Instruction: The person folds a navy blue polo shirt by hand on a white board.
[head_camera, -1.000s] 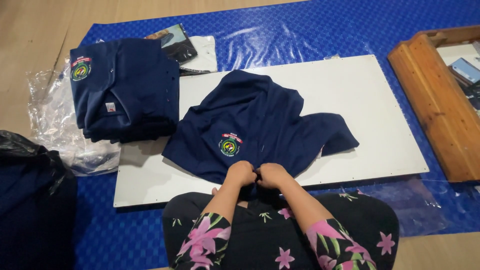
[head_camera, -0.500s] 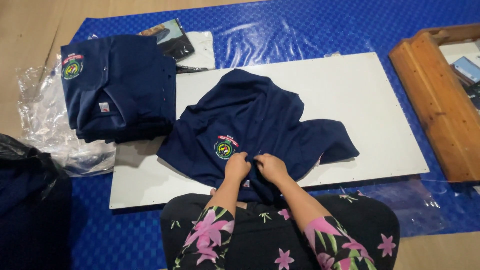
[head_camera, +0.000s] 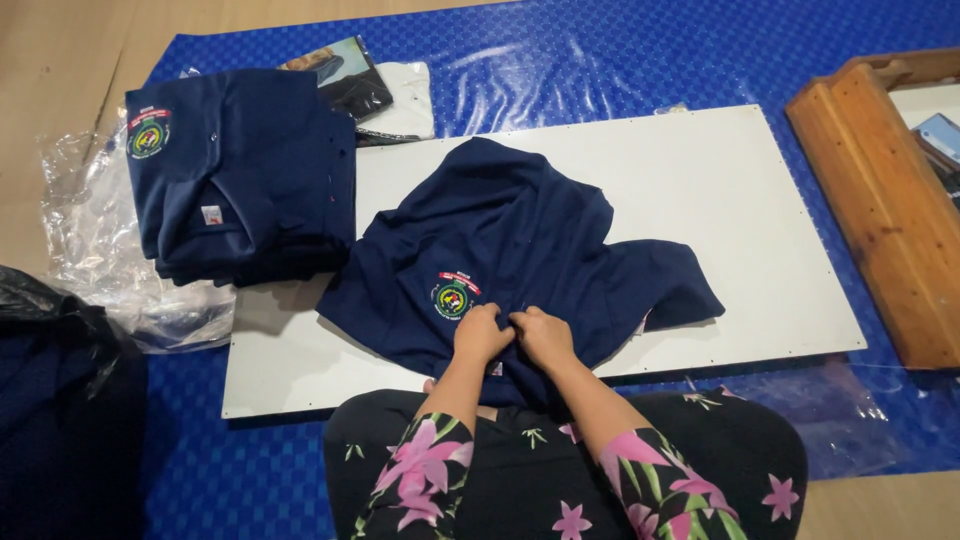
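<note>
Two hands, left hand and right hand, grip pinched shut on rumpled navy shirt with crest.

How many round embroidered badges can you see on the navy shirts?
2: one badge on the loose shirt beside the left hand; another atop the folded stack at left. Lower shirts' badges are hidden.

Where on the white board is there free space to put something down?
The white board is bare on its right side, between the loose navy shirt and the wooden frame. It is crowded at the left, by the folded shirt stack, and near both hands.
</note>
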